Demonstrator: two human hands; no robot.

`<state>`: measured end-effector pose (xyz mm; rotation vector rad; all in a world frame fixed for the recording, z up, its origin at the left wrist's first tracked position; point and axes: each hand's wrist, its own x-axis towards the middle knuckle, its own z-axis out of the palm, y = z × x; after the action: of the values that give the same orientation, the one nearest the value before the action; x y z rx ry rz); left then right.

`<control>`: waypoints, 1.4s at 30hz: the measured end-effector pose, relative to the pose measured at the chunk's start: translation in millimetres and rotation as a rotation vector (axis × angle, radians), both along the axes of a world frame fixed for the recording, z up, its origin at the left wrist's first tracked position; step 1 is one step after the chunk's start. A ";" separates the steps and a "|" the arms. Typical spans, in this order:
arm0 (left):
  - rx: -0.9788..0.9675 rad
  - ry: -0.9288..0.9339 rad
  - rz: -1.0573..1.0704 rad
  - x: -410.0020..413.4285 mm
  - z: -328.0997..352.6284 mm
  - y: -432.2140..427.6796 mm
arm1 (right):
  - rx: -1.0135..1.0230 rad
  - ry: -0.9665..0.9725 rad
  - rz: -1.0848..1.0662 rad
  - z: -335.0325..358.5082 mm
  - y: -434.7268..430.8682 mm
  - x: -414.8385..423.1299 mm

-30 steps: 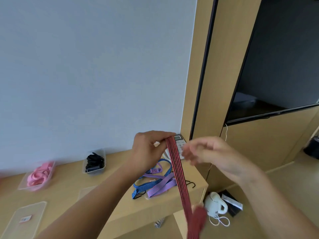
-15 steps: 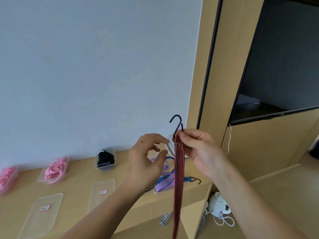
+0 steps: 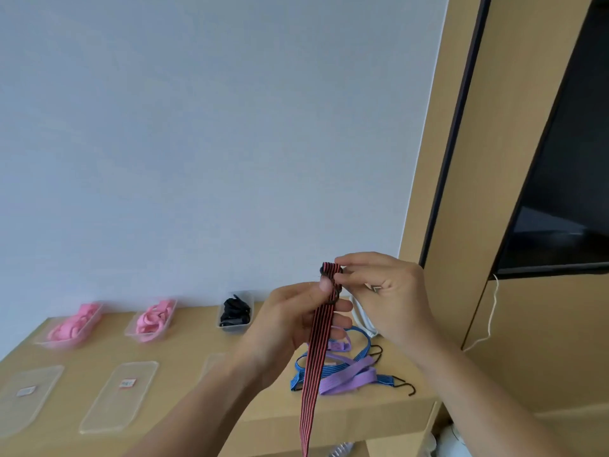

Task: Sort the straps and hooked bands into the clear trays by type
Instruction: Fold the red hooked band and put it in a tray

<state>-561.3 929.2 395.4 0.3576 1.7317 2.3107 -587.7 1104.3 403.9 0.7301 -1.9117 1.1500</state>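
A red band with black stripes (image 3: pixel 315 351) hangs straight down in front of the wooden table (image 3: pixel 184 347). My left hand (image 3: pixel 290 321) grips it just under its top. My right hand (image 3: pixel 382 295) pinches the folded top end, where a dark hook is mostly hidden by my fingers. On the table behind lie a blue striped hooked band (image 3: pixel 333 371) and a purple strap (image 3: pixel 352 379), tangled together. Two clear trays hold pink straps (image 3: pixel 74 326) (image 3: pixel 154 319); a third clear tray holds black straps (image 3: pixel 235 311).
Two clear lids with labels (image 3: pixel 28 394) (image 3: pixel 120 392) lie flat near the table's front edge, a third (image 3: pixel 212 364) partly behind my left arm. A white object (image 3: pixel 362 319) sits behind my right hand. A dark screen (image 3: pixel 557 179) fills the wooden wall at right.
The band's hook stood up above my right hand; now the top end is folded over and the hook is tucked between both hands. My left hand has closed on the band. The view shifted right.
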 end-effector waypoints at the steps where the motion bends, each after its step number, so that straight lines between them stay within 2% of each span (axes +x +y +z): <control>1: -0.029 0.026 0.008 -0.3 -0.7 1.5 | 0.041 0.047 -0.016 -1.5 4.0 -3.6; 4: -0.071 0.078 0.037 -2.8 -3.3 7.8 | 0.134 0.117 -0.041 -0.7 12.4 -8.6; 7: -0.085 0.088 0.084 -5.1 -3.9 17.2 | 0.117 0.110 -0.033 4.8 19.9 -6.4; 11: -0.108 0.107 0.092 -8.7 -4.8 28.0 | -0.055 -0.336 0.155 18.8 25.3 0.3; 13: -0.112 0.103 0.085 -9.8 -4.6 33.7 | 0.002 -0.428 0.141 21.5 29.0 -7.6; 15: -0.100 0.084 0.112 -11.4 -4.7 40.4 | -0.018 -0.435 0.159 21.5 32.9 -12.8; 18: -0.126 0.024 0.234 -13.7 -5.2 49.3 | -0.063 -0.327 0.102 18.9 39.5 -15.7; 21: -0.188 -0.020 0.282 -15.2 -7.3 56.3 | -0.010 -0.099 0.001 15.4 42.0 -16.8; 23: -0.143 -0.053 0.254 -16.1 -5.6 60.5 | 0.024 0.061 -0.044 10.5 43.1 -19.2; 26: 0.016 -0.149 0.218 -18.8 0.8 63.2 | 0.073 0.190 -0.081 -0.5 48.2 -20.3; 33: 0.125 -0.086 0.193 -26.4 2.4 58.4 | 0.199 0.307 -0.091 -28.0 54.5 -16.9; 38: 0.119 -0.059 0.177 -28.5 6.2 59.4 | 0.303 0.354 -0.173 -40.2 49.2 -7.1; 42: 0.115 -0.062 0.190 -29.5 3.6 61.1 | 0.296 0.335 -0.174 -44.8 46.9 -2.9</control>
<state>-590.9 990.3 399.0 0.1438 1.6733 2.5326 -590.6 1151.2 359.1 0.8370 -1.8313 0.6004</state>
